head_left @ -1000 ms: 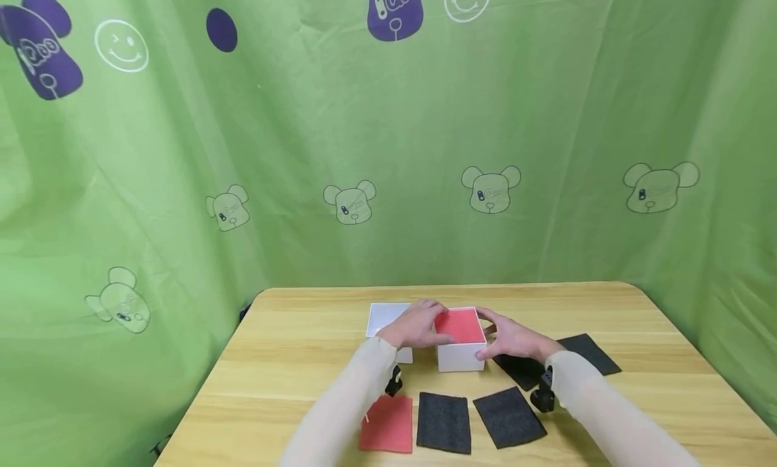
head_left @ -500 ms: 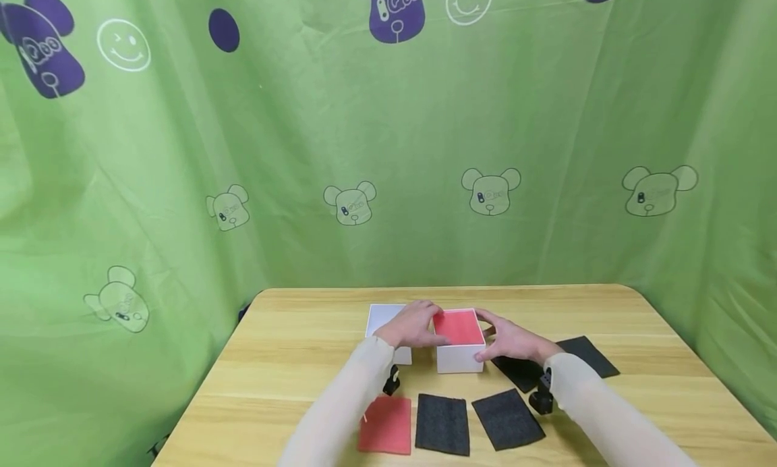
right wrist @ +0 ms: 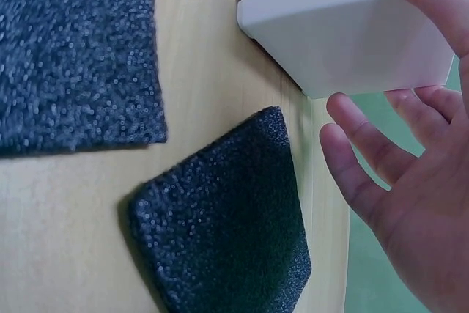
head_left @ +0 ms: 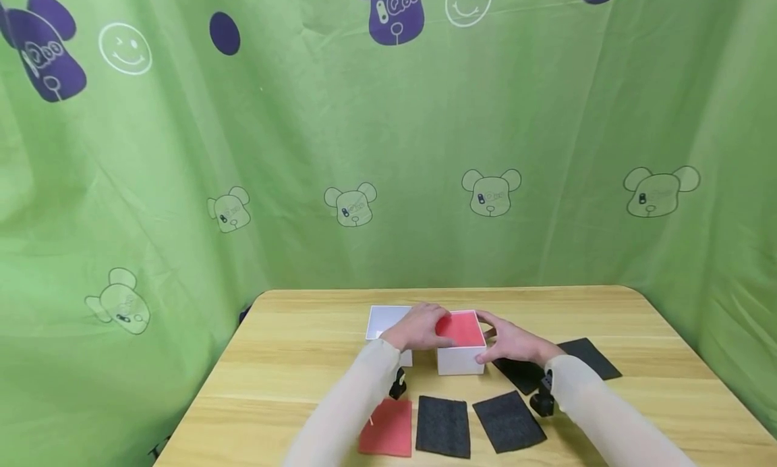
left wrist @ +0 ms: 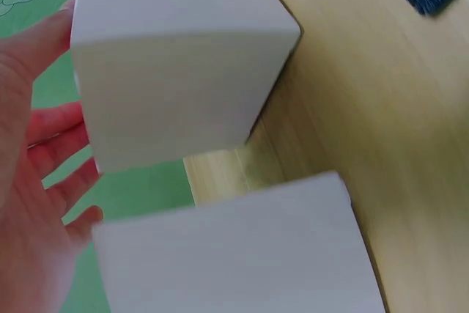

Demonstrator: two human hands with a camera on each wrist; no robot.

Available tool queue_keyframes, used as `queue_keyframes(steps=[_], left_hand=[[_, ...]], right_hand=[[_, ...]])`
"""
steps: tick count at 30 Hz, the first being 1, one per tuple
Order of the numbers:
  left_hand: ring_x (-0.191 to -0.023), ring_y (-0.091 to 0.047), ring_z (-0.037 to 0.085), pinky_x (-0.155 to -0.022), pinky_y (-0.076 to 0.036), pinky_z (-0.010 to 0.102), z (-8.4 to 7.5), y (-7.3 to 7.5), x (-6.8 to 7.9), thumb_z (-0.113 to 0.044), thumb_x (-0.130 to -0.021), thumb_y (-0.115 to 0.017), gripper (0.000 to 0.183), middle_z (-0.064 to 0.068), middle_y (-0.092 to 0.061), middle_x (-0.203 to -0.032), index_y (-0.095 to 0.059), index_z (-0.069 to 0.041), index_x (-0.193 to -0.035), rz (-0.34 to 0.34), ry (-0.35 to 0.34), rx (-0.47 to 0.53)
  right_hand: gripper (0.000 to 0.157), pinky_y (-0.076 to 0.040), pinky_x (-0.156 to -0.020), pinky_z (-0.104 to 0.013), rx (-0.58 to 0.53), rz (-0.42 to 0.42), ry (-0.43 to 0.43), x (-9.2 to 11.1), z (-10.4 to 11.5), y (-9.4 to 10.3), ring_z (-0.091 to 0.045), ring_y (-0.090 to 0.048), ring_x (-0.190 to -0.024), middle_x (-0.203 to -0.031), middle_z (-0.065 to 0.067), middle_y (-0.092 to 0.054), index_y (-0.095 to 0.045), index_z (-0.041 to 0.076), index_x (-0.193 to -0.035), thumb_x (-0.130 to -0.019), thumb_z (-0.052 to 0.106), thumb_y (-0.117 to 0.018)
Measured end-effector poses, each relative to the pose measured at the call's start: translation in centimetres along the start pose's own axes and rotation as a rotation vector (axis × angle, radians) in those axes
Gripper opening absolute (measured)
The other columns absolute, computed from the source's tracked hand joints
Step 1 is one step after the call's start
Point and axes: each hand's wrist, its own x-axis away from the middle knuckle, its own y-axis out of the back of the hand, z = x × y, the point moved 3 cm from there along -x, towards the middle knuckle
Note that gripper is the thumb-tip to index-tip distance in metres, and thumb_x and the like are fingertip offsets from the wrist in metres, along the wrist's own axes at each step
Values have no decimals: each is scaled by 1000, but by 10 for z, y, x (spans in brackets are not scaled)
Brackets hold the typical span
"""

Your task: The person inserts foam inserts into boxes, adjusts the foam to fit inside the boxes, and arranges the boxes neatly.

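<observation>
A white square box [head_left: 460, 362] stands on the table, with a red foam square [head_left: 466, 328] filling its top. My right hand [head_left: 514, 341] holds the box at its right side, thumb on the near face and fingers spread toward the back. My left hand [head_left: 419, 326] reaches over the left rim, thumb and fingertips at the red foam's edge. In the left wrist view its fingers lie extended along the box [left wrist: 179, 93]. Left of it, partly behind my left hand, is a second white box [head_left: 387, 316]. The right wrist view has the fingertips close against the box wall [right wrist: 352, 49].
A red square [head_left: 387, 430] and two black foam squares, one in the middle [head_left: 443, 426] and one tilted [head_left: 510, 422], lie along the near side. Further black pieces [head_left: 587, 358] lie by my right wrist. A green curtain [head_left: 413, 251] hangs behind the wooden table [head_left: 291, 366].
Both hands stay at the box with the red foam. My left hand shifts very slightly; the box and the loose squares stay in place.
</observation>
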Motion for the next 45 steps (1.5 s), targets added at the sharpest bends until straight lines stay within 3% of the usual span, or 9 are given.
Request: queue_keyframes(steps=[13, 27, 34, 45], left_hand=[[-117, -46, 12, -100, -35, 25, -8, -1, -9, -50, -86, -63, 57, -5, -56, -128, -55, -15, -130, 20, -21, 18], [-114, -46, 10, -98, -35, 25, -12, -10, -13, -51, -86, -62, 56, -6, -55, -128, -55, -17, -131, 36, -22, 59], [-115, -46, 11, -99, -35, 25, -11, -14, -15, -52, -86, -63, 58, -6, -54, -130, -55, -17, -131, 28, -18, 65], [-119, -45, 12, -99, -36, 25, 2, -7, -7, -54, -84, -64, 58, -7, -56, -128, -57, -19, -129, 23, 16, 55]], right_hand=[[104, -52, -83, -39, 4, 3, 0, -1, 3, -1, -39, -43, -120, -148, -22, -24, -13, 2, -149, -73, 20, -82], [100, -51, -84, -40, 39, 18, 26, -4, 1, -6, -40, -44, -119, -144, -22, -31, -17, 3, -149, -75, 23, -81], [100, -52, -82, -39, 42, 26, 37, -4, 0, -8, -39, -44, -118, -144, -21, -31, -16, 3, -149, -75, 24, -81], [105, -51, -84, -40, 11, 10, 25, -3, -3, 0, -41, -43, -120, -149, -24, -22, -13, -1, -149, -73, 20, -82]])
